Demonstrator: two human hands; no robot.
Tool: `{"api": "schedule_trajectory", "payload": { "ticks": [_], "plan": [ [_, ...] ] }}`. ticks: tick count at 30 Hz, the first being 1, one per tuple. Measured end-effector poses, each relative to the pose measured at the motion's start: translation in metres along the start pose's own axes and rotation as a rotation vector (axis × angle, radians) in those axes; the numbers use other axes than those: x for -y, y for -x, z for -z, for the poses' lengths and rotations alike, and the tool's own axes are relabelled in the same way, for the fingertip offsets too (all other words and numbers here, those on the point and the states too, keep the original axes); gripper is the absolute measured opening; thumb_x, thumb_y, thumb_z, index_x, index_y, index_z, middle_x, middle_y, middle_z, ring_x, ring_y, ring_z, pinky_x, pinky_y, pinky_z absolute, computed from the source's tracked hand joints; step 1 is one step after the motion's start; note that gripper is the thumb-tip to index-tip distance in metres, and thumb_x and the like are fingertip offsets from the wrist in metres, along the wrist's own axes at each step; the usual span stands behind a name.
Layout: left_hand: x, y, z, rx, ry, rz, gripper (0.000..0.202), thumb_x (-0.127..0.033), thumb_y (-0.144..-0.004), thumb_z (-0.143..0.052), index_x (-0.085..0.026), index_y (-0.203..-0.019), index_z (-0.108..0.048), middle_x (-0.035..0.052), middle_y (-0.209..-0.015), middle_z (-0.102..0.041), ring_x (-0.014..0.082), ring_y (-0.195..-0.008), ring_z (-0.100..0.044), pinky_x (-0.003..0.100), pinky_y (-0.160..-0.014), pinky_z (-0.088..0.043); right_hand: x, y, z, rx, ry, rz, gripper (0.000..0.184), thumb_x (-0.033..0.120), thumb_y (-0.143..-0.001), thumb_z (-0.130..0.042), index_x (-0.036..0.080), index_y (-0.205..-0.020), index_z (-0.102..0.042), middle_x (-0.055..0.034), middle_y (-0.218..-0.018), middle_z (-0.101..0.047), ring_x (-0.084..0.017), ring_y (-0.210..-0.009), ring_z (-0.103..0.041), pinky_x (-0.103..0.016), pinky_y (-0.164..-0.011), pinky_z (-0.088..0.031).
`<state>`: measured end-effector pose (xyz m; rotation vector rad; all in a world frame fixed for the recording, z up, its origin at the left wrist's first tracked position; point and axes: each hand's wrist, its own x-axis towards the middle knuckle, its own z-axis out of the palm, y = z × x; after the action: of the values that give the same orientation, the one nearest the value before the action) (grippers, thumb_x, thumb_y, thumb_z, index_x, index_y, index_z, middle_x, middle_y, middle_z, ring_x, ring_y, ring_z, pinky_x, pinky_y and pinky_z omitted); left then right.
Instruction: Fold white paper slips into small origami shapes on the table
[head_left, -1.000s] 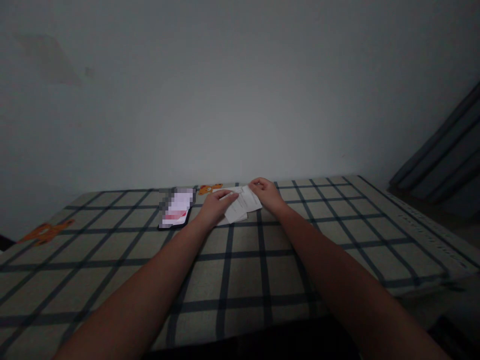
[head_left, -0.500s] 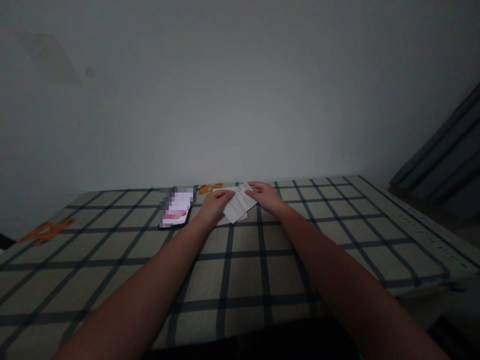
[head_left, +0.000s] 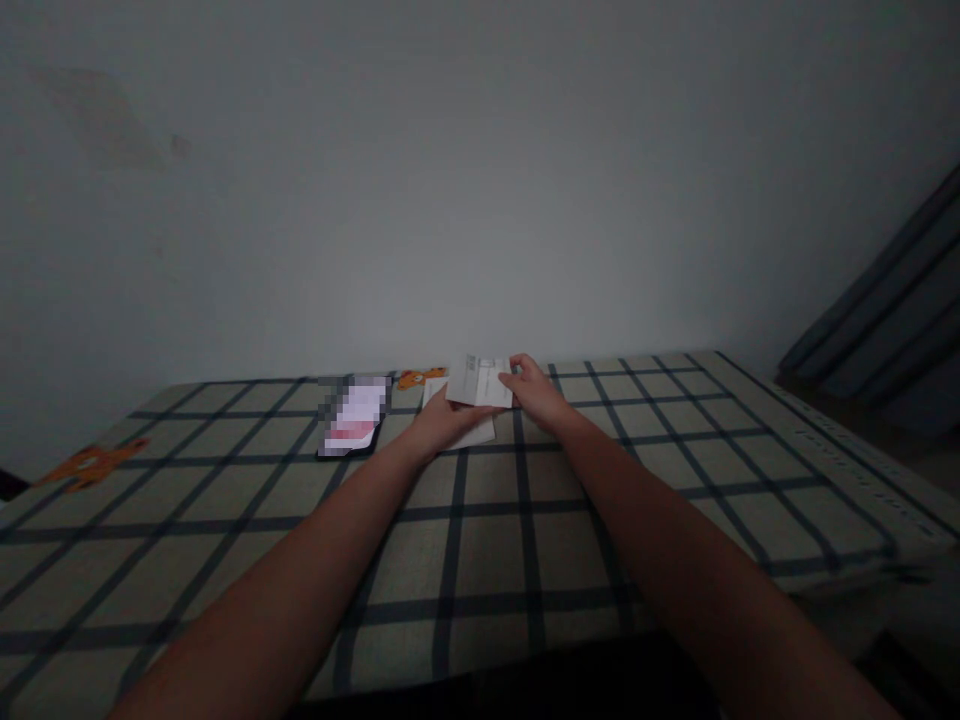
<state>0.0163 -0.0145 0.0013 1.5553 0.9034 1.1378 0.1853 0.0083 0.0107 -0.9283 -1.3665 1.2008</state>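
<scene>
A folded white paper leaflet [head_left: 476, 385] with small print and a crease down it is held a little above the table. My right hand [head_left: 538, 393] pinches its right edge, thumb on the near face. My left hand [head_left: 441, 420] grips the leaflet from below at its lower left, and its fingers are mostly hidden beneath the sheet. Under both lies another white paper [head_left: 478, 434] on the cloth, partly covered by my left hand and the leaflet.
A smartphone [head_left: 355, 415] with a lit, blurred screen lies left of my hands. The table wears a checked cloth [head_left: 487, 540] with orange bear prints [head_left: 94, 462]. Behind it rises a plain wall [head_left: 480, 200]; a dark curtain [head_left: 885, 290] hangs at right.
The leaflet has been turned and tilted up, showing a different printed side. My left hand has shifted from its upper edge to underneath, while my right hand stays at the right edge.
</scene>
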Motion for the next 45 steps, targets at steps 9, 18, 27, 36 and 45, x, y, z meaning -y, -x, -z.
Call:
{"api": "schedule_trajectory", "payload": {
  "ticks": [9, 18, 27, 36, 45],
  "plan": [
    [0.015, -0.012, 0.016, -0.249, 0.201, 0.124, 0.020, -0.025, -0.064, -0.066, -0.011, -0.077, -0.062, 0.0025, -0.059, -0.059, 0.0085, -0.044, -0.047, 0.021, -0.043, -0.035, 0.007, 0.005, 0.005, 0.198, -0.158, -0.045, 0.048, 0.017, -0.073, -0.049, 0.027, -0.117, -0.035, -0.0005, -0.084, -0.062, -0.014, -0.064, -0.062, -0.033, -0.060, -0.053],
    [0.000, -0.007, 0.013, -0.185, 0.481, 0.155, 0.028, -0.012, -0.062, -0.057, -0.010, -0.089, -0.061, 0.0056, -0.071, -0.064, 0.0103, -0.049, -0.052, 0.018, -0.036, -0.030, 0.005, 0.005, 0.007, 0.292, -0.081, 0.017, 0.027, 0.016, -0.071, -0.055, 0.021, -0.097, -0.060, -0.0057, -0.106, -0.059, -0.015, -0.087, -0.059, -0.028, -0.071, -0.050],
    [-0.008, -0.007, 0.018, -0.138, 0.716, 0.190, 0.029, -0.022, -0.074, -0.053, -0.009, -0.099, -0.057, 0.0131, -0.100, -0.063, 0.0202, -0.087, -0.060, 0.030, -0.071, -0.051, 0.005, 0.006, 0.005, 0.315, 0.261, 0.169, 0.020, 0.024, -0.069, -0.061, 0.017, -0.087, -0.068, -0.0057, -0.093, -0.065, -0.013, -0.083, -0.058, -0.028, -0.075, -0.045],
    [-0.014, -0.001, 0.010, 0.030, 0.648, 0.159, 0.027, -0.022, -0.074, -0.059, -0.015, -0.100, -0.058, 0.0089, -0.106, -0.061, 0.0184, -0.090, -0.060, 0.032, -0.080, -0.048, 0.004, 0.004, 0.008, 0.241, 0.402, 0.238, 0.028, 0.033, -0.073, -0.058, 0.014, -0.091, -0.068, -0.0084, -0.089, -0.067, -0.015, -0.078, -0.060, -0.028, -0.074, -0.045],
    [-0.009, -0.001, 0.002, -0.083, 0.386, 0.038, 0.044, -0.017, -0.061, -0.071, -0.016, -0.102, -0.055, 0.0096, -0.099, -0.064, 0.0176, -0.081, -0.062, 0.031, -0.074, -0.047, 0.004, 0.005, 0.004, 0.165, 0.458, 0.243, 0.024, 0.033, -0.075, -0.054, 0.015, -0.083, -0.068, -0.0053, -0.082, -0.066, -0.013, -0.072, -0.058, -0.024, -0.066, -0.043]
  ]
}}
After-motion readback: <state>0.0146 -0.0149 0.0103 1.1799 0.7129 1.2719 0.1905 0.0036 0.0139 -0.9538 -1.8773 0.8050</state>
